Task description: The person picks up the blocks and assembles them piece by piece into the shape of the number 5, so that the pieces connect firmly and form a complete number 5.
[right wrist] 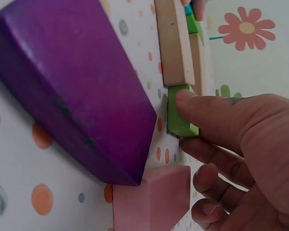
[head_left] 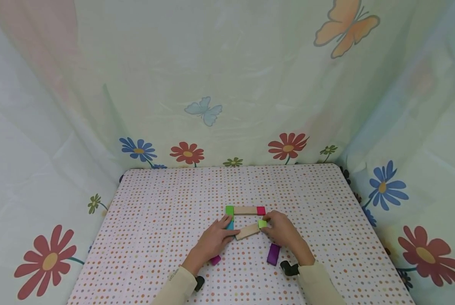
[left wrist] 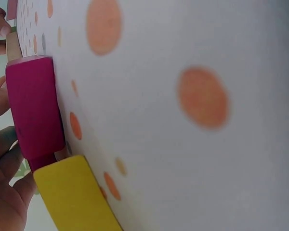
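My left hand [head_left: 213, 237] lies at the left side of a small outline of wooden blocks. Its fingers reach over a blue block [head_left: 230, 225], and its thumb lies at the left end of a plain wood plank [head_left: 247, 231]. At that plank's other end, my right hand [head_left: 284, 231] pinches a light green block [head_left: 262, 223] between thumb and index finger. The right wrist view shows this green block [right wrist: 179, 113] right at the plank's end [right wrist: 173, 45]. Behind, a second plank [head_left: 245, 210] runs between a green block [head_left: 230, 210] and a red-pink block [head_left: 261, 210].
A purple block [head_left: 273, 254] lies below my right hand, with a pink block [right wrist: 154, 197] near it. Beside my left wrist are a magenta block [left wrist: 36, 106] and a yellow block [left wrist: 74, 195]. Flowered curtains [head_left: 227, 63] surround the dotted tabletop [head_left: 166, 199].
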A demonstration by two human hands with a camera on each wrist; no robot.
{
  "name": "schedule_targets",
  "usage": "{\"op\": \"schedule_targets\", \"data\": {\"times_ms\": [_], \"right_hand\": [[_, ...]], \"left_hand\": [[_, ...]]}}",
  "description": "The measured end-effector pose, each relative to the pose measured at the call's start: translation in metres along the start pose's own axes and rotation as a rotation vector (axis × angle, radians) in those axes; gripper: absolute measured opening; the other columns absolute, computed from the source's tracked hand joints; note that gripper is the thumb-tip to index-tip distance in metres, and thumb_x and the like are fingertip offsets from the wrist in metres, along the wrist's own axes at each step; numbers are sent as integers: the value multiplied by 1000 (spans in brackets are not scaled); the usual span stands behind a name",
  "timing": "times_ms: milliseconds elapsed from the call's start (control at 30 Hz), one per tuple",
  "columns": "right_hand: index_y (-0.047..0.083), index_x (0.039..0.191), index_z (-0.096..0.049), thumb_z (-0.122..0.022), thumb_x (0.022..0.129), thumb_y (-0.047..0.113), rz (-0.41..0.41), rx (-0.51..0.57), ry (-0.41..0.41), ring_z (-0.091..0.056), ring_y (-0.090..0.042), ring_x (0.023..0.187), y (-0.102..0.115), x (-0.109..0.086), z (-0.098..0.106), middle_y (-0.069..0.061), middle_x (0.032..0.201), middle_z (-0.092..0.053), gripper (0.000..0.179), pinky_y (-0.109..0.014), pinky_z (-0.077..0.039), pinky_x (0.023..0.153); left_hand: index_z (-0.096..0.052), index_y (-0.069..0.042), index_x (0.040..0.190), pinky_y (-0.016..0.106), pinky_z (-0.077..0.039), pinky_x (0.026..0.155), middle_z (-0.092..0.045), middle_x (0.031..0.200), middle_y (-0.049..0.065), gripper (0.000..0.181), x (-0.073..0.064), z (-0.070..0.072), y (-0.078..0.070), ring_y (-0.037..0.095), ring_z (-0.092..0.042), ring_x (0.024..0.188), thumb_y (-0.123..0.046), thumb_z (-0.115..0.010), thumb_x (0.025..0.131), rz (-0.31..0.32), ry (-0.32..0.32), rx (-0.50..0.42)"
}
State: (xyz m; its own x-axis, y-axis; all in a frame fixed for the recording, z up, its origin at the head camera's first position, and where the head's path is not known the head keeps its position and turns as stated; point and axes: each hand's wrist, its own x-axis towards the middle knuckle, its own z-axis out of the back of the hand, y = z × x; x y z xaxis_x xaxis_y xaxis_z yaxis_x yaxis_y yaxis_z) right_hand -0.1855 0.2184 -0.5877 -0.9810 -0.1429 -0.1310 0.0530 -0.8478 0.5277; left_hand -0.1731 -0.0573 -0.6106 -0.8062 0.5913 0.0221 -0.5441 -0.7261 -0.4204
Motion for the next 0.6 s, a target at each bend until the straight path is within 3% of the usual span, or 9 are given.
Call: {"op": "schedule_targets", "data": {"times_ms": [600], "right_hand": [[4, 121, -74, -84, 91, 19, -34, -16, 8, -70, -28, 113, 1, 0, -1, -10, 119, -72, 35, -51, -58, 97]], "left_hand": [[-71, -28, 141, 54, -39, 126, -39, 170, 15, 36, 0, -2, 2, 33, -36, 160, -24, -65, 106, -13, -15, 20]]}}
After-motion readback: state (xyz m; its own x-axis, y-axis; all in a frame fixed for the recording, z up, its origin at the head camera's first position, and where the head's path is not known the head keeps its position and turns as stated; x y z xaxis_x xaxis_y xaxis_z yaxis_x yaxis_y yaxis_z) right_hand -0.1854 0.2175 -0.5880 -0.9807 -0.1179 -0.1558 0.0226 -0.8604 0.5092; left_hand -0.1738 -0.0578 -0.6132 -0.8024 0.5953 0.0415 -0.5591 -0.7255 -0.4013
